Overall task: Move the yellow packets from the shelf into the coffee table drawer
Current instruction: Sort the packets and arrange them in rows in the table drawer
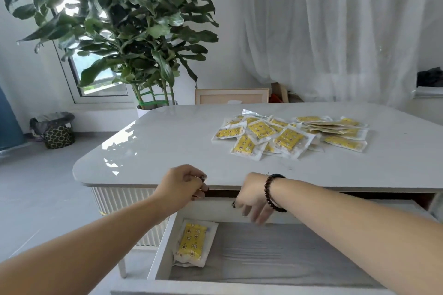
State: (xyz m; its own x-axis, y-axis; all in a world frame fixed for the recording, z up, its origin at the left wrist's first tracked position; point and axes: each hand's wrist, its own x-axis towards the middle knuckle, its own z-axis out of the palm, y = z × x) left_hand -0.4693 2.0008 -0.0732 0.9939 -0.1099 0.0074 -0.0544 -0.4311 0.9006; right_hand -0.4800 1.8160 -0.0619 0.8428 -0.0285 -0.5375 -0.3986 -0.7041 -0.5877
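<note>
Packets (287,135) in yellow, each sealed in clear wrap, lie in a loose overlapping heap on the glossy white top of the coffee table (155,148), toward its far right side. One more packet (193,243) rests flat in the near left corner of the drawer (263,258), which stands pulled out below the tabletop with its grey lined floor showing. Above the drawer's back edge, the left hand (183,183) is curled at the rim of the tabletop, its fingertips tucked under the edge; whether it pinches anything I cannot tell. The right hand (253,201), with a dark beaded bracelet (273,193) on its wrist, hangs over the drawer with fingers loose and pointing down, holding nothing. Behind the table stand a leafy potted plant (129,31) and white curtains (335,31), and a lined bin (54,129) sits on the floor at left.
</note>
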